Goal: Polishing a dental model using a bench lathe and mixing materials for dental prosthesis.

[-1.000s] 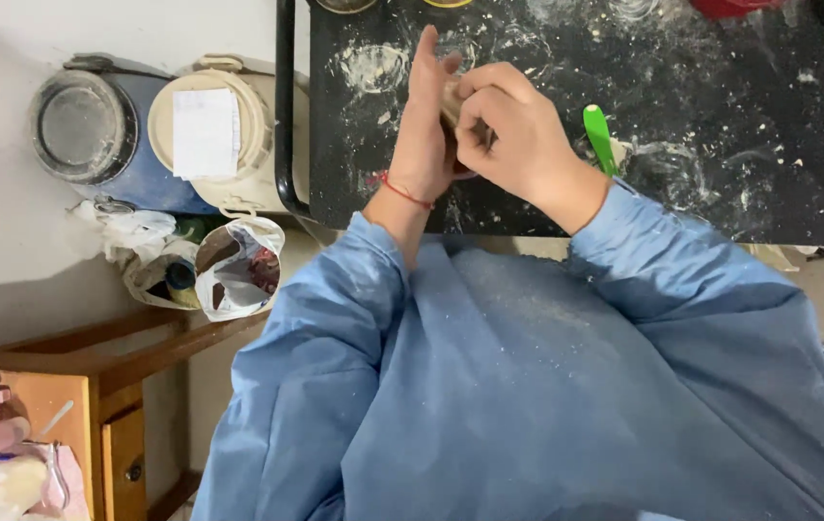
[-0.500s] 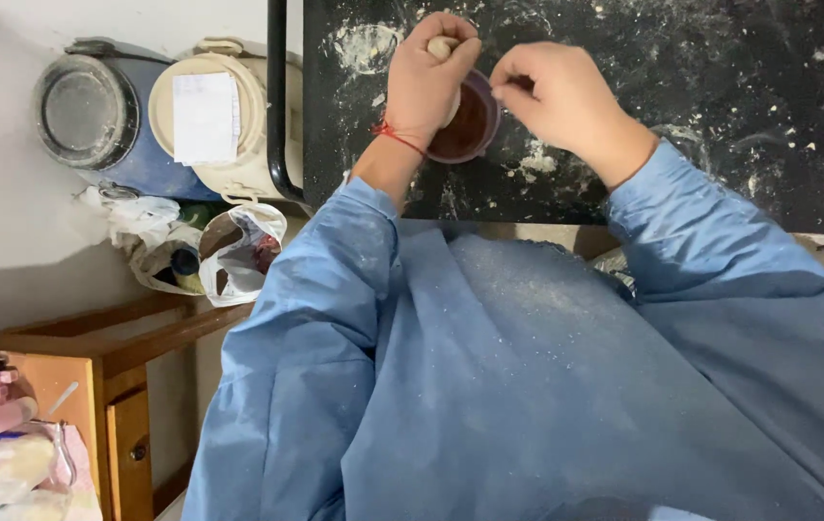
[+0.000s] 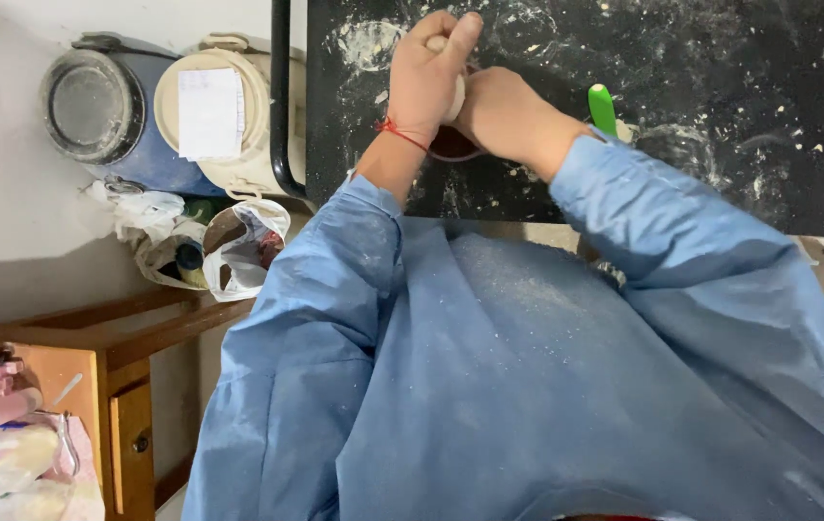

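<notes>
Left hand (image 3: 428, 82): I see it clenched around a pale lump of dough (image 3: 454, 92).
Right hand (image 3: 502, 113): pressed against the dough; I cannot tell its grip.
Dough: between both hands, above the floury black table (image 3: 721, 96).
Nearby: green handle (image 3: 602, 106) just beside my right wrist.

A black, flour-dusted worktop (image 3: 721, 116) carries a green-handled tool (image 3: 602, 104) and a dark round bowl (image 3: 451, 147).

Our hands hid most of the pale lump (image 3: 454, 89); the green tool (image 3: 602, 106) vanished behind our sleeve (image 3: 663, 203).
</notes>
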